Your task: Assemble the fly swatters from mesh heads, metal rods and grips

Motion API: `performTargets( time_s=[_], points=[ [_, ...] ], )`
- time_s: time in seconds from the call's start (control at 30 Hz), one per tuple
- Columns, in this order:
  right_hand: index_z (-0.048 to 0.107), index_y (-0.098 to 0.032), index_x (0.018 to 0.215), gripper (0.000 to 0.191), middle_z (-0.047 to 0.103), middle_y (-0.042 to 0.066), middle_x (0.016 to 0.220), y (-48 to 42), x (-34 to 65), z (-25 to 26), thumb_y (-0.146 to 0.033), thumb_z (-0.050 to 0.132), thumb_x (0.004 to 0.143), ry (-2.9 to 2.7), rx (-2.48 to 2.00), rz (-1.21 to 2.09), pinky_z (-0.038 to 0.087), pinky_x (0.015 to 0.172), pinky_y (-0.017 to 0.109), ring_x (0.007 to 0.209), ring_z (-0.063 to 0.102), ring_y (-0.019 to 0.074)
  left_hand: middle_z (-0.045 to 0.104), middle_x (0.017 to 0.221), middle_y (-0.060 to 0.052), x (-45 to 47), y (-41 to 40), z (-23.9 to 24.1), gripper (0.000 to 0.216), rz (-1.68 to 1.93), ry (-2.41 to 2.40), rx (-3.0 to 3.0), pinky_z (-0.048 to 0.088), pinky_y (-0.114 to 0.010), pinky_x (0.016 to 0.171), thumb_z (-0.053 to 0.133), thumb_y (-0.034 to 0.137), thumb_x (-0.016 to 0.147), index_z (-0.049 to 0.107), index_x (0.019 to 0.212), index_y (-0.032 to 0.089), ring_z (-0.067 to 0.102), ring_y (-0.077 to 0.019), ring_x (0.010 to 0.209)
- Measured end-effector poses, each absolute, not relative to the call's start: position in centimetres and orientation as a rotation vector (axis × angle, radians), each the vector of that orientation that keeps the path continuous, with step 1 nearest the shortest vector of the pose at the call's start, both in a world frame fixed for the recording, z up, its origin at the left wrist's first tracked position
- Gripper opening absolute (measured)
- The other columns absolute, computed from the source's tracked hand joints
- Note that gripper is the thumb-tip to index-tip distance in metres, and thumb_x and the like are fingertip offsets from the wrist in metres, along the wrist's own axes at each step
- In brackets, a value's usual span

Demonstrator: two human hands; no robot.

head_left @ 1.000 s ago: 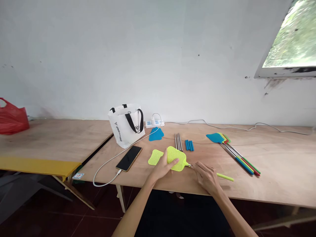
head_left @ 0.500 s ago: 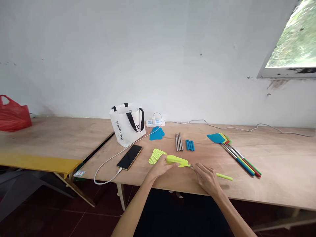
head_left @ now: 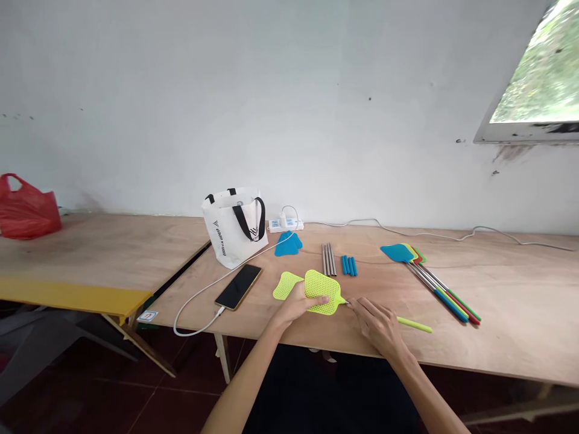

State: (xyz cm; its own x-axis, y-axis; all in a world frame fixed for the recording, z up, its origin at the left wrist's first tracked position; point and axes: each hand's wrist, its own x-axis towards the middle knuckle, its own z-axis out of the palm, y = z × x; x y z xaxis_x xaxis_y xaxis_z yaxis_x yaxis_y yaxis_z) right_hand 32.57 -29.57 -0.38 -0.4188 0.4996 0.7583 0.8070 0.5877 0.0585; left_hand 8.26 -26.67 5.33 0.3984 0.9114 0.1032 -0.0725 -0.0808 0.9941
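Observation:
My left hand (head_left: 294, 304) pinches a yellow-green perforated fly swatter head (head_left: 322, 292), thumb on top, its broad face turned up. My right hand (head_left: 374, 322) is closed round the metal rod of the fly swatter handle, beside the head's neck; most of the rod is hidden under the fingers. Out past the right hand sticks the handle's yellow-green grip (head_left: 415, 325). Another yellow-green swatter head (head_left: 286, 285) lies just behind my left hand. Farther back are several metal rods (head_left: 329, 260) and several blue grips (head_left: 348, 265), with blue swatter heads (head_left: 288, 243) to their left.
Several whole fly swatters (head_left: 434, 283) lie stacked at the right. On the left, a phone (head_left: 239, 287) charges by a white cable near a white tote bag (head_left: 233, 232). A power strip (head_left: 286, 225) sits by the wall. A red bag (head_left: 29, 208) rests on the neighbouring table.
The swatter head in my left hand has rotated from nearly edge-on to face up. My right hand stays on the rod, and the grip end has shifted slightly right.

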Motion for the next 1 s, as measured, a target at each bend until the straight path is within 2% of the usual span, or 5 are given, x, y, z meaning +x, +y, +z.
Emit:
performTargets(
  time_s=[0.2, 0.3, 0.4, 0.6, 1.0],
  points=[
    [0.066, -0.027, 0.123, 0.028, 0.072, 0.003, 0.09, -29.4, 31.7, 0.2, -0.026, 0.047, 0.104, -2.171, -1.148, -0.437, 0.04, 0.061, 0.025, 0.083, 0.066, 0.0156, 0.075, 0.105, -0.012, 5.3, -25.5, 5.7, 0.06, 0.939, 0.919, 1.414, 0.06, -0.042, 0.082, 0.09, 0.048, 0.067, 0.068, 0.111, 0.013, 0.072, -0.0293, 0.096],
    [0.068, -0.027, 0.118, 0.026, 0.073, 0.003, 0.089, -29.3, 31.6, 0.2, -0.031, 0.045, 0.105, -2.194, -1.145, -0.374, 0.041, 0.062, 0.025, 0.083, 0.067, 0.0153, 0.072, 0.109, -0.011, 2.7, -24.8, 5.9, 0.066, 0.939, 0.974, 1.416, 0.06, -0.039, 0.077, 0.089, 0.048, 0.068, 0.061, 0.117, 0.015, 0.071, -0.0278, 0.096],
    [0.07, -0.026, 0.112, 0.023, 0.071, 0.003, 0.088, -29.2, 31.4, 0.2, -0.033, 0.049, 0.104, -2.212, -1.16, -0.35, 0.042, 0.066, 0.026, 0.085, 0.066, 0.017, 0.068, 0.114, -0.009, 0.0, -23.8, 5.2, 0.068, 0.944, 1.113, 1.532, 0.058, -0.039, 0.084, 0.088, 0.047, 0.068, 0.057, 0.121, 0.018, 0.067, -0.0273, 0.104],
    [0.07, -0.025, 0.104, 0.021, 0.069, 0.005, 0.098, -29.1, 31.1, 0.4, -0.023, 0.05, 0.1, -2.278, -1.154, -0.316, 0.042, 0.085, 0.036, 0.092, 0.062, 0.0204, 0.057, 0.137, -0.014, -2.4, -22.1, 2.3, 0.087, 0.906, 1.411, 1.828, 0.044, -0.041, 0.106, 0.088, 0.042, 0.064, 0.05, 0.139, 0.021, 0.055, -0.0326, 0.127],
    [0.06, -0.03, 0.134, 0.048, 0.062, 0.008, 0.134, -28.2, 32.2, -1.4, -0.012, 0.044, 0.094, -2.236, -1.32, -0.422, 0.037, 0.103, 0.049, 0.119, 0.055, 0.026, 0.063, 0.132, -0.014, -0.6, -22.6, 2.9, 0.07, 0.972, 1.477, 1.849, 0.045, -0.041, 0.102, 0.081, 0.033, 0.073, 0.054, 0.137, 0.02, 0.058, -0.0331, 0.122]
  ],
)
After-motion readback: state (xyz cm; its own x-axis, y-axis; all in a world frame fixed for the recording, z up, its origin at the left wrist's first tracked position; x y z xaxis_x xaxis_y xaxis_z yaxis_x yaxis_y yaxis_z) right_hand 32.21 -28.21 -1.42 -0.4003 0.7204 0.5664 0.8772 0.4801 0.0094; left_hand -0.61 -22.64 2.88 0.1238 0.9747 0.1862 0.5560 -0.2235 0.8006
